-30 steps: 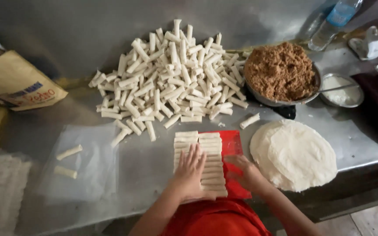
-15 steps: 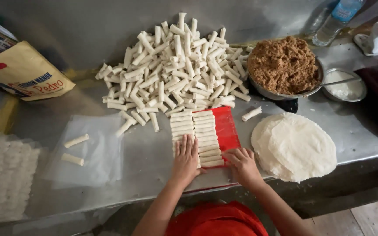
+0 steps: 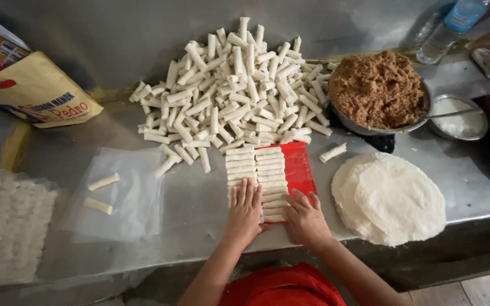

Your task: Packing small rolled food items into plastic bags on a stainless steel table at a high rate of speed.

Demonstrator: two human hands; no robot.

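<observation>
With both the left hand [image 3: 245, 211] and right hand [image 3: 304, 218] flat, fingers open, pressing the near rolls [image 3: 256, 181] on the red board [image 3: 299, 170], uneven pushing could skew the rows or squash a roll.

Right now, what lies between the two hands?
In the head view, the near end of two columns of small white rolls on a red board lies between the left hand and right hand; both hands touch them.

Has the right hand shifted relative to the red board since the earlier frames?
Yes. The right hand now lies on the near end of the red board, beside the rows of rolls; earlier it sat off its near right corner.
</observation>
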